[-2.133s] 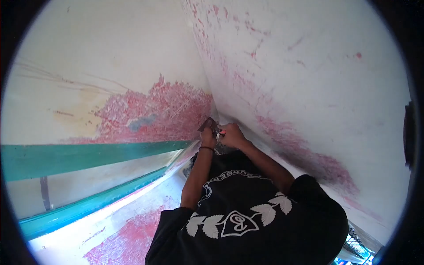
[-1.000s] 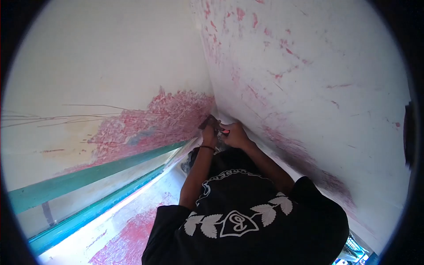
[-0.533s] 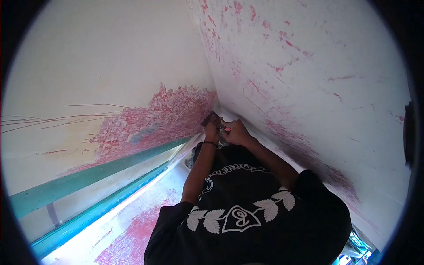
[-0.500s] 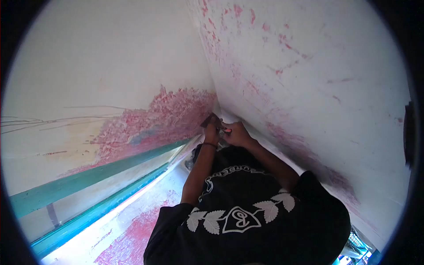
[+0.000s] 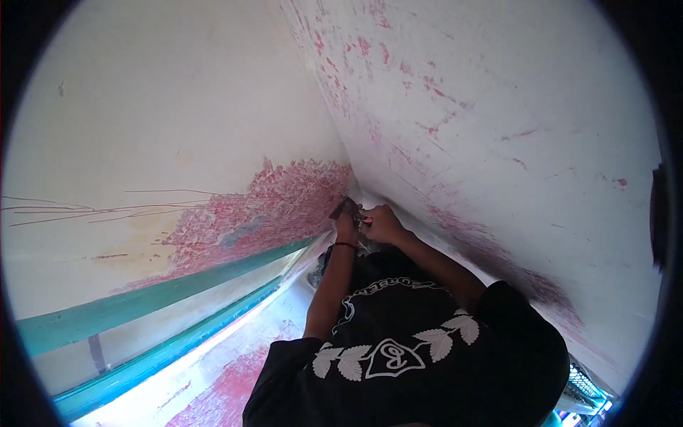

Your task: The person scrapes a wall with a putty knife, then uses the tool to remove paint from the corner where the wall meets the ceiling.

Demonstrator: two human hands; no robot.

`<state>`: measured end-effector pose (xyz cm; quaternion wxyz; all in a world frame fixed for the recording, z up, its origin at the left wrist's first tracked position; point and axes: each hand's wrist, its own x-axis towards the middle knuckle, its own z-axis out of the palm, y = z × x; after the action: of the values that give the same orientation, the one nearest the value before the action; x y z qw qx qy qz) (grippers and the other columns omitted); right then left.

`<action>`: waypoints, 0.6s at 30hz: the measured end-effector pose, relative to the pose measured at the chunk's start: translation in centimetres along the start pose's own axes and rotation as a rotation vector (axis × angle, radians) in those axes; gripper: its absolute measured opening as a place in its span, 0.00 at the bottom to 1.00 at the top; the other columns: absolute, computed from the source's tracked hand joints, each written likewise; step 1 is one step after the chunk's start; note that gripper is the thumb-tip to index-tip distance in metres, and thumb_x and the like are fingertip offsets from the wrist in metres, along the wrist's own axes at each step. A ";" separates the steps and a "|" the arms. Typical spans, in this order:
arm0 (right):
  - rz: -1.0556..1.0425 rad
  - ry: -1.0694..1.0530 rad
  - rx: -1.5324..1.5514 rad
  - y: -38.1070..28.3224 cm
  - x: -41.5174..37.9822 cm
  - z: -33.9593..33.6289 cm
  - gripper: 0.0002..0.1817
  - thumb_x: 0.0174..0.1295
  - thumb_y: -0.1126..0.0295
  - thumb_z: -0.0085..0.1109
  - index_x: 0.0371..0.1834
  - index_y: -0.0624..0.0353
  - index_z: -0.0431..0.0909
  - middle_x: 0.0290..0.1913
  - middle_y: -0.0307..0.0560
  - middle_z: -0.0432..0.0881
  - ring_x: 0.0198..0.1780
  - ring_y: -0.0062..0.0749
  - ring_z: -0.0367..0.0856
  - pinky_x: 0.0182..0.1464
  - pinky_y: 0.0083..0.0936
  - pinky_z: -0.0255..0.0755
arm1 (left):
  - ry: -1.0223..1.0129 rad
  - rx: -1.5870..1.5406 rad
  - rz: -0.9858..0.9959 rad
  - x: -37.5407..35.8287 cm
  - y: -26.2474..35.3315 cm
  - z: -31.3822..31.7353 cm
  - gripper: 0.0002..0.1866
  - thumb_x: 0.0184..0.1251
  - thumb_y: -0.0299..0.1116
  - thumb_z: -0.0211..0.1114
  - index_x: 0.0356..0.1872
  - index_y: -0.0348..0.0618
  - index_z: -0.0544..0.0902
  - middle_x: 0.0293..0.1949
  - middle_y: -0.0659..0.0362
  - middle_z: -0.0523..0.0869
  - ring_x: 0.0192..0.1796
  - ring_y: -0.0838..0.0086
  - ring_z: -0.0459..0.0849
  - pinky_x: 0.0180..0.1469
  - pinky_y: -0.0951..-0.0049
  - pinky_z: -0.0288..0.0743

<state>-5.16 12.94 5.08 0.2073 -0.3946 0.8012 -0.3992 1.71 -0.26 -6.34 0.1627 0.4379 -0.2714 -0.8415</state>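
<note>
At the corner where two walls meet, my left hand is closed around the blade end of a scraper. The dark flat blade shows at the fingers, against the scraped pink-red patch on the left wall. My right hand is closed on the scraper's handle, where a bit of orange-red shows. Both hands are close together, in front of my black shirt. The exact place where the blade meets the wall is too small to make out.
A green ledge runs along the left wall under the patch. The white right wall has scattered pink marks. Thin cracks cross the left wall. At lower right is a blue-green basket-like thing.
The view has shifted a little, so walls and hands sit slightly differently in the picture. Both hands stay together on the scraper at the corner.
</note>
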 end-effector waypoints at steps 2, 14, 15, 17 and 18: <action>-0.019 -0.027 -0.075 1.7 -0.5 1.7 0.28 0.46 0.67 0.68 0.55 0.61 0.83 0.30 0.60 0.85 0.33 0.52 0.86 0.43 0.38 0.80 | -0.130 0.436 0.271 2.3 -2.8 -4.1 0.06 0.70 0.30 0.59 0.45 0.44 0.78 0.39 0.58 0.81 0.44 0.67 0.81 0.51 0.63 0.77; 0.033 -0.053 -0.162 1.4 -0.7 0.3 0.31 0.44 0.67 0.68 0.58 0.60 0.82 0.33 0.61 0.85 0.38 0.52 0.86 0.47 0.39 0.79 | -0.104 0.760 0.353 1.9 -3.0 -1.3 0.14 0.75 0.33 0.55 0.54 0.41 0.81 0.50 0.53 0.88 0.50 0.69 0.85 0.54 0.68 0.78; 0.042 -0.044 -0.143 0.9 -0.8 0.1 0.31 0.43 0.67 0.67 0.57 0.60 0.82 0.33 0.62 0.85 0.38 0.53 0.86 0.47 0.39 0.79 | -0.112 0.712 0.305 1.9 -2.8 -1.8 0.14 0.76 0.33 0.54 0.54 0.41 0.81 0.50 0.53 0.87 0.50 0.69 0.85 0.54 0.69 0.78; 0.036 -0.064 -0.178 1.1 0.2 0.6 0.31 0.43 0.67 0.67 0.56 0.60 0.83 0.33 0.62 0.85 0.38 0.54 0.85 0.48 0.39 0.79 | -0.143 0.568 0.184 2.2 -2.0 -1.9 0.14 0.76 0.33 0.54 0.55 0.43 0.81 0.50 0.53 0.87 0.51 0.69 0.85 0.54 0.68 0.78; 0.043 -0.099 -0.224 2.2 0.4 2.5 0.30 0.43 0.67 0.67 0.55 0.61 0.83 0.33 0.62 0.85 0.38 0.54 0.85 0.48 0.39 0.79 | -0.171 0.477 0.102 2.1 -1.8 -1.9 0.14 0.76 0.33 0.54 0.55 0.43 0.81 0.51 0.53 0.87 0.52 0.69 0.85 0.54 0.68 0.77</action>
<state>-4.84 12.24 1.78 0.2097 -0.4173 0.8379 -0.2827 2.01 -0.50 -9.68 0.0737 0.3767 -0.4966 -0.7785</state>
